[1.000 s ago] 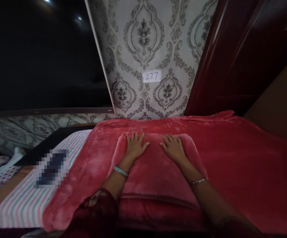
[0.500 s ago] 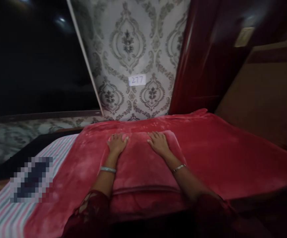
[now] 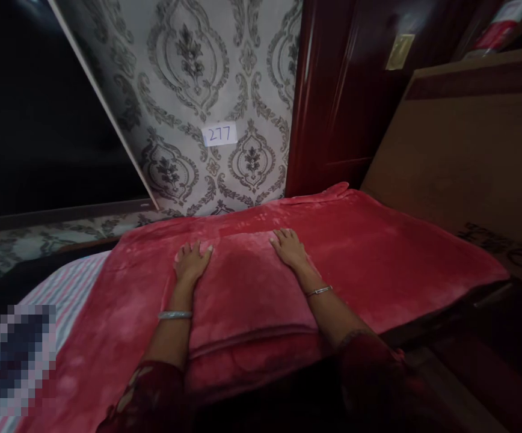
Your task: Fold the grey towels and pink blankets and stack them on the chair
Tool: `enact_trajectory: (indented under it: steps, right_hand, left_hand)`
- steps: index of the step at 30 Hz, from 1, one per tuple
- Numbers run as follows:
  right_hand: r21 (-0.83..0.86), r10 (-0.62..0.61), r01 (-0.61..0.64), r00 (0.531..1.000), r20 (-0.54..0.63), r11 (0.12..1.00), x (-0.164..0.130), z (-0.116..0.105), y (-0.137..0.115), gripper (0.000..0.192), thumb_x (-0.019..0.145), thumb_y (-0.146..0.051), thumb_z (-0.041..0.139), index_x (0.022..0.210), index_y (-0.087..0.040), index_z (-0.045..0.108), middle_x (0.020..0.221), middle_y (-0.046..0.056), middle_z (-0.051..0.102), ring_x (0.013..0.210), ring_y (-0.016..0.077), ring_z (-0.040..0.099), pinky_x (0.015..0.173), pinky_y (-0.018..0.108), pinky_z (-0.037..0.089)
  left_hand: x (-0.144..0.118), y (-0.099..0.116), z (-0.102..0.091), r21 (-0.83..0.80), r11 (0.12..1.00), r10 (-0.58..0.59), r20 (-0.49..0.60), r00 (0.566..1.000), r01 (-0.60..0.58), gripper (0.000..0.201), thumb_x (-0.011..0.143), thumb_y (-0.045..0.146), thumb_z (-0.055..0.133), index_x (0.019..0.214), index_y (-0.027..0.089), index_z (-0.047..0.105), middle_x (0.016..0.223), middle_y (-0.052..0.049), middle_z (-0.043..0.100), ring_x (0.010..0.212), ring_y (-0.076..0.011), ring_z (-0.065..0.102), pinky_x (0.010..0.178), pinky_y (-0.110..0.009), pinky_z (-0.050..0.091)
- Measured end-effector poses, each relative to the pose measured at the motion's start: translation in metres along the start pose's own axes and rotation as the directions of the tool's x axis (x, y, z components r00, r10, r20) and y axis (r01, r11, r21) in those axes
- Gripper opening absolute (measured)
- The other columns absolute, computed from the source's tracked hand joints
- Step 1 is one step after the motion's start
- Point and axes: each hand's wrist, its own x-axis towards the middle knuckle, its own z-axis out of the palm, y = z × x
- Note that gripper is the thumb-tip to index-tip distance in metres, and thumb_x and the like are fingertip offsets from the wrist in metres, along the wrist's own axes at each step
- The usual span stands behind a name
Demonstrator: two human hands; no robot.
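Note:
A folded red plush blanket (image 3: 247, 288) lies in front of me, on top of a larger spread of the same red cloth (image 3: 369, 258). My left hand (image 3: 192, 263) rests flat on the folded piece's far left corner, fingers apart. On its far right corner lies my right hand (image 3: 290, 248), open with the palm down. Neither hand grips the fabric. A light bangle circles the left wrist and a thin bracelet the right. Layered folds show along the near edge of the blanket.
A striped cloth (image 3: 69, 288) shows at the left, partly under a blurred-out patch. Behind stand a dark screen (image 3: 53, 120) and patterned wallpaper (image 3: 189, 54) with a paper label (image 3: 219, 133) reading 277. A cardboard box (image 3: 468, 138) stands at the right.
The view has turned rightward, so the wall and blanket sit further left and more of the box shows. Both hands stay flat on the folded blanket.

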Motion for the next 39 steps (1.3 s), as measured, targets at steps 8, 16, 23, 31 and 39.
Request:
enact_trajectory:
  steps: [8,16,23,31,39]
  right_hand:
    - [-0.028,0.01,-0.01,1.0,0.013,1.0,-0.004,-0.009,-0.007,0.058,0.104,-0.049,0.024,0.154,-0.025,0.041,0.164,0.009,0.031,0.152,0.0317,0.021,0.113,0.06,0.034]
    - [-0.089,-0.263,0.272,0.959,0.101,0.958,-0.075,-0.03,-0.048,0.057,0.104,-0.043,0.03,0.157,-0.024,0.036,0.166,0.011,0.024,0.154,0.0291,0.018,0.121,0.057,0.017]
    - [-0.066,-0.439,0.46,0.874,0.208,0.885,-0.125,0.006,-0.062,0.058,0.102,-0.035,0.033,0.159,-0.023,0.033,0.167,0.008,0.02,0.155,0.0253,0.016,0.123,0.057,0.014]
    - [-0.086,-0.433,0.458,0.876,0.211,0.885,-0.121,0.01,-0.059,0.057,0.103,-0.039,0.034,0.158,-0.024,0.034,0.167,0.005,0.021,0.155,0.024,0.017,0.123,0.055,0.016]
    - [-0.197,-0.249,0.276,0.957,0.15,0.941,-0.132,-0.01,0.004,0.059,0.102,-0.047,0.036,0.157,-0.026,0.037,0.166,0.006,0.025,0.154,0.0252,0.019,0.124,0.054,0.017]
  left_hand:
    - [-0.01,0.008,-0.012,-0.012,1.0,-0.008,0.045,0.999,0.009,0.076,0.093,0.066,0.027,0.156,0.024,0.038,0.163,-0.015,0.033,0.15,-0.0364,0.028,0.115,-0.062,0.032]
    - [-0.069,0.029,-0.047,0.068,0.96,0.271,0.004,0.963,-0.271,0.067,0.098,0.052,0.035,0.156,0.018,0.037,0.165,-0.015,0.028,0.154,-0.0318,0.021,0.124,-0.058,0.012]
    - [-0.159,0.026,-0.003,0.148,0.838,0.517,0.094,0.851,-0.526,0.067,0.099,0.051,0.039,0.156,0.017,0.037,0.164,-0.018,0.026,0.153,-0.0342,0.022,0.121,-0.063,0.02]
    - [-0.157,0.024,0.007,0.199,0.83,0.516,0.083,0.852,-0.522,0.065,0.1,0.051,0.037,0.156,0.018,0.036,0.164,-0.018,0.028,0.153,-0.0334,0.023,0.12,-0.064,0.021]
    - [-0.159,0.023,0.003,0.14,0.844,0.51,0.088,0.856,-0.517,0.065,0.099,0.053,0.042,0.157,0.024,0.035,0.166,-0.016,0.022,0.154,-0.0337,0.02,0.12,-0.066,0.02]
